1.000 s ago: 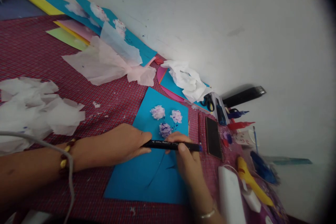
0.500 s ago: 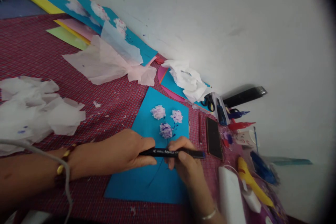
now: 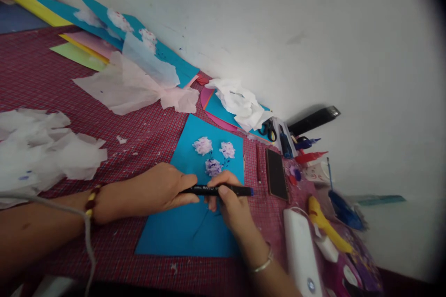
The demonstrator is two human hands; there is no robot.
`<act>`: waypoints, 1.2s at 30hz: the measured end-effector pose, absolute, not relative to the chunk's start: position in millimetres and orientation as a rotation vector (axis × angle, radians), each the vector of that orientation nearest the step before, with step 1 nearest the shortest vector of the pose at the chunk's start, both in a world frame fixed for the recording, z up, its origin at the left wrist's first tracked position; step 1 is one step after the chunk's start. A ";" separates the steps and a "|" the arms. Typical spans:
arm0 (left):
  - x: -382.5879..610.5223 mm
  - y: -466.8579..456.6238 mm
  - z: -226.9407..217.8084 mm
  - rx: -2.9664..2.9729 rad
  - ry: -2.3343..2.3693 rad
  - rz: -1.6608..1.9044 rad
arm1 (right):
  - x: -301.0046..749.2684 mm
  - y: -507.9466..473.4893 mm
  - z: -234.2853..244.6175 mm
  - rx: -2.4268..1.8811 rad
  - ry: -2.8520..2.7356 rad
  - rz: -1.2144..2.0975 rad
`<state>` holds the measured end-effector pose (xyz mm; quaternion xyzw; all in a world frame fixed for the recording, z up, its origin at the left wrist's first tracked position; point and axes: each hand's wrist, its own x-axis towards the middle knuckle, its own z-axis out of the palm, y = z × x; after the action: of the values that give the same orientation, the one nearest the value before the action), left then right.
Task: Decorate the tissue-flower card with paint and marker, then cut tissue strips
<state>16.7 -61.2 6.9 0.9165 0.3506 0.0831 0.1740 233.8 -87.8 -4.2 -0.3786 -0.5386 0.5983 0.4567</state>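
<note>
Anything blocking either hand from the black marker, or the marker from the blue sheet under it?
Nothing visible blocks the hands: left hand and right hand both already grip the black marker. Between marker and blue sheet, only the right hand's curled fingers show.

Sole view from head: forward, down, close over tablecloth [image 3: 148,141].
</note>
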 end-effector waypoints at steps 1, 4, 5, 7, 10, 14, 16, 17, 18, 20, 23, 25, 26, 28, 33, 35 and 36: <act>16.0 -61.1 7.1 2.600 0.989 0.248 | 232.2 -88.0 -2.3 -0.932 -1.323 1.473; 12.3 -57.6 7.7 2.563 0.962 0.298 | 231.9 -86.5 6.8 -0.928 -1.334 1.484; 10.4 -54.9 8.2 2.540 0.964 0.315 | 234.2 -84.9 10.4 -0.931 -1.345 1.481; 5.8 -46.7 9.4 2.478 1.022 0.361 | 242.6 -79.5 16.5 -0.930 -1.317 1.412; -2.6 -29.7 9.8 2.348 1.178 0.499 | 261.4 -66.5 19.8 -0.976 -1.146 1.180; -13.3 -9.0 3.2 2.222 1.327 0.677 | 284.0 -47.4 12.6 -1.151 -1.024 1.009; -16.5 -3.3 -0.8 2.189 1.375 0.714 | 290.7 -40.7 6.8 -1.242 -1.076 0.974; -17.5 -1.8 -2.2 2.176 1.402 0.719 | 293.0 -38.3 4.2 -1.277 -1.110 0.958; -17.9 -0.9 -3.0 2.163 1.434 0.717 | 294.9 -36.5 2.0 -1.301 -1.137 0.943; -17.8 -0.6 -2.9 2.127 1.519 0.719 | 298.1 -34.3 -1.2 -1.326 -1.164 0.923; -16.6 -0.4 -0.6 2.021 1.616 0.867 | 303.3 -31.9 -3.8 -1.353 -1.165 0.889; -16.6 0.8 0.2 1.934 1.640 1.034 | 307.2 -30.1 -5.5 -1.356 -1.141 0.883; -17.1 1.8 0.1 1.893 1.645 1.104 | 309.0 -29.1 -6.6 -1.355 -1.126 0.889; -18.8 3.8 -0.8 1.843 1.632 1.198 | 312.1 -27.2 -8.7 -1.352 -1.092 0.916; -18.7 0.6 -1.9 1.957 1.443 1.160 | 315.9 -26.3 -9.3 -1.345 -0.997 1.020; -13.9 -6.3 -1.2 2.018 1.380 1.060 | 317.0 -27.7 -7.3 -1.336 -0.955 1.064; -10.4 -10.5 -0.9 2.042 1.356 1.010 | 317.6 -28.5 -6.1 -1.332 -0.934 1.085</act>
<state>-10.4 -10.5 -0.9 0.7472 0.4961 0.3697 0.2427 317.6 -28.5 -6.1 -0.5650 -0.3962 0.4600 0.5588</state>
